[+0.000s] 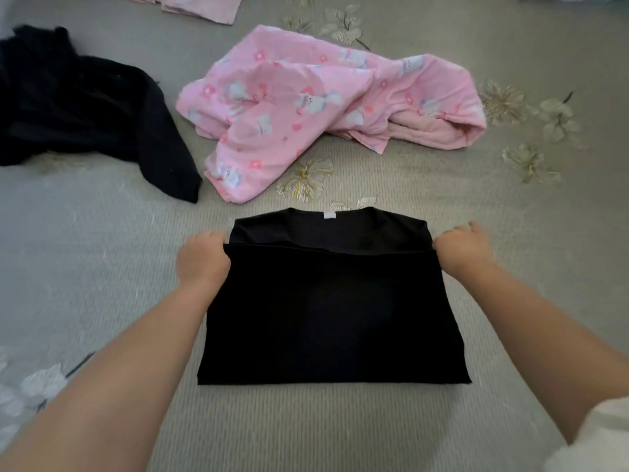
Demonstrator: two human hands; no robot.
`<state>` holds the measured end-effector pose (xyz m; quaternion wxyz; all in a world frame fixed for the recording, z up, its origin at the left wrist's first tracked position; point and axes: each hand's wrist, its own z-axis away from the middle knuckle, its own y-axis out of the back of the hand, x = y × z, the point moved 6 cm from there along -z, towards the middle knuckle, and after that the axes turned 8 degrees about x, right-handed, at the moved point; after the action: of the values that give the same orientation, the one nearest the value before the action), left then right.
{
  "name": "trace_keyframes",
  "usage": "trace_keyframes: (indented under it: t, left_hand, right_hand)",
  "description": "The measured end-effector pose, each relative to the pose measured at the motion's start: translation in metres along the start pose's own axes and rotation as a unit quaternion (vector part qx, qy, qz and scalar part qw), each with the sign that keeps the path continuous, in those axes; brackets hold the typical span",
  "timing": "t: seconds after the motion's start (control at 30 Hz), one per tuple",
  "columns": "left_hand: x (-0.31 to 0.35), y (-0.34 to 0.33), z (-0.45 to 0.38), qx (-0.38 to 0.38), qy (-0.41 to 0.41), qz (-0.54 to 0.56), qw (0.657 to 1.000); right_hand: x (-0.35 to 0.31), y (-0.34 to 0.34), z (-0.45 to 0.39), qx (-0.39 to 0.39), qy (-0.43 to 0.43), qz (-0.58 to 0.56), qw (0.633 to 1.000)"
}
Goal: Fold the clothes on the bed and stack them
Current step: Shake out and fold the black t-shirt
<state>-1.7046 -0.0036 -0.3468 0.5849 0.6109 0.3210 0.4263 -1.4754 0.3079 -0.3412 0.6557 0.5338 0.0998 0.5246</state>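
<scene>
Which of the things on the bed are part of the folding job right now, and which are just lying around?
In the job:
black shirt, its folded edge gripped by the left hand and right hand
pink printed garment, unfolded
black garment, unfolded
folded pink piece at the far edge

Just there:
grey floral bedspread
</scene>
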Motion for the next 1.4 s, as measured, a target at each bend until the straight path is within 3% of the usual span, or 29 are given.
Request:
trace_keyframes:
  t: [0.27, 0.43, 0.53, 0.7, 0.9, 1.03, 1.2, 1.3, 1.4]
  left_hand:
    - [-0.002, -0.053, -0.074, -0.042, 0.055, -0.045, 0.997]
    - [-0.006, -0.073, -0.087, -0.009, 0.119, -0.033, 0.992]
    - [0.010, -0.078, -0.072, 0.045, 0.025, 0.016, 0.999]
    - [0.051, -0.082, -0.030, 0.045, -0.138, 0.038, 0.989]
    - [0.157, -0.094, 0.013, 0.007, -0.341, 0.064, 0.938]
    - [0.249, -0.106, 0.036, -0.052, -0.462, 0.078, 0.882]
    - [0.335, -0.137, 0.041, -0.119, -0.526, 0.007, 0.842]
    - [0.358, -0.153, 0.033, -0.149, -0.548, -0.062, 0.821]
    - [0.362, -0.162, 0.025, -0.174, -0.530, -0.107, 0.823]
  right_hand:
    - [0.007, -0.004, -0.086, 0.018, -0.052, 0.002, 0.999]
    - [-0.012, -0.026, -0.101, 0.049, -0.146, -0.115, 0.981]
    - [-0.015, -0.045, -0.096, 0.056, -0.189, -0.204, 0.959]
    - [0.004, -0.053, -0.072, 0.173, -0.211, -0.349, 0.897]
    - [0.012, -0.110, 0.034, 0.108, -0.325, -0.441, 0.830]
    - [0.003, -0.142, 0.083, 0.066, -0.371, -0.479, 0.793]
    - [-0.019, -0.157, 0.100, 0.015, -0.351, -0.480, 0.804]
    - [-0.015, -0.163, 0.106, 0.058, -0.338, -0.521, 0.782]
    - [0.000, -0.175, 0.113, 0.080, -0.367, -0.562, 0.737]
